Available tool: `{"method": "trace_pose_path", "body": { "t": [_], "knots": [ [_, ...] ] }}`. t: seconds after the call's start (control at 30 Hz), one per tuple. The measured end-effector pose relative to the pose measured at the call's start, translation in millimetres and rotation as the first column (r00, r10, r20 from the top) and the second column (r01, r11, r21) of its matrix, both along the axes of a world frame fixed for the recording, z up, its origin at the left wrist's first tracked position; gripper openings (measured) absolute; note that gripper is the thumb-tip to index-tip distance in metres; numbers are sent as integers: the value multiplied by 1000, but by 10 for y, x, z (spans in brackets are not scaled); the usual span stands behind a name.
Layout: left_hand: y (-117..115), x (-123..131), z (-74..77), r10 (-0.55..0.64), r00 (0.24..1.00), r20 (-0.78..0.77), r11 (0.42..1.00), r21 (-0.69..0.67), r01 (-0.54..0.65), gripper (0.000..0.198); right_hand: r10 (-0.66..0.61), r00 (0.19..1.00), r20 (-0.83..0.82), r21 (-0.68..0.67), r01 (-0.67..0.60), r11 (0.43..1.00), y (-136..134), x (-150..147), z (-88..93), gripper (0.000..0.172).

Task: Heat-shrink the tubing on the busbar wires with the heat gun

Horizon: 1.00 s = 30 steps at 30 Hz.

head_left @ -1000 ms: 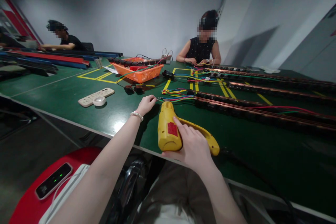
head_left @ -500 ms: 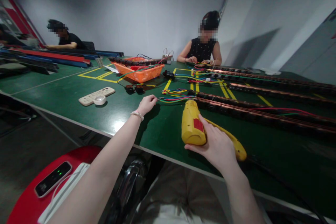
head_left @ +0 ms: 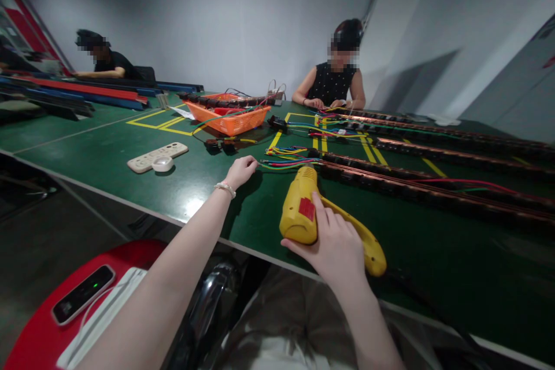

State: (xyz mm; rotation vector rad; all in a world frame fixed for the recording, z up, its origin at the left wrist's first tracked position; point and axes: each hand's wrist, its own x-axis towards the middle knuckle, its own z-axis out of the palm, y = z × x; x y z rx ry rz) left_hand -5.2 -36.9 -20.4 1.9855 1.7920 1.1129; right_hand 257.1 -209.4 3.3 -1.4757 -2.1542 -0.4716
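Note:
A yellow heat gun (head_left: 299, 208) with a red label is gripped in my right hand (head_left: 336, 243), its nozzle pointing away from me toward a bundle of coloured wires (head_left: 290, 164). Those wires come out of the left end of a long dark bar with copper strips (head_left: 368, 178). At the wires' loose ends, my left hand (head_left: 243, 172) is closed in a pinch on them, a beaded bracelet on its wrist. Its fingertips are partly hidden. More yellow and blue wire ends (head_left: 281, 151) lie just behind the bundle.
An orange basket (head_left: 229, 121) holds dark parts and wires. Left of my hand lie a beige strip with holes (head_left: 151, 156) and a small white round dish (head_left: 163, 164). More copper bars (head_left: 433, 153) lie to the right. A co-worker (head_left: 333, 81) sits opposite, another (head_left: 106, 60) far left.
My right hand has moved the heat gun to the left along the wires and slightly toward me. My left hand has stayed nearly still at the wire ends.

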Motion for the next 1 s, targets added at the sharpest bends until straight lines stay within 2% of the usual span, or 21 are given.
{"method": "trace_pose_path", "body": {
  "t": [0.17, 0.5, 0.7, 1.0],
  "knots": [
    [-14, 11, 11, -1, 1000, -5, 1000, 0, 1, 28, 74, 997, -22, 3, -74, 997, -35, -230, -40, 109],
    [0, 6, 3, 3, 999, -50, 1000, 26, -1, 29, 200, 978, -60, -128, -206, 970, -93, -654, -3, 107],
    [-4, -2, 3, -17, 999, -41, 999, 30, 18, 29, 246, 965, -90, -168, -258, 951, -52, -593, 10, 105],
    [9, -6, -25, -30, 999, -18, 998, 47, 31, 29, 293, 946, -137, -262, -320, 910, 90, -243, 92, 112]
  ]
}}
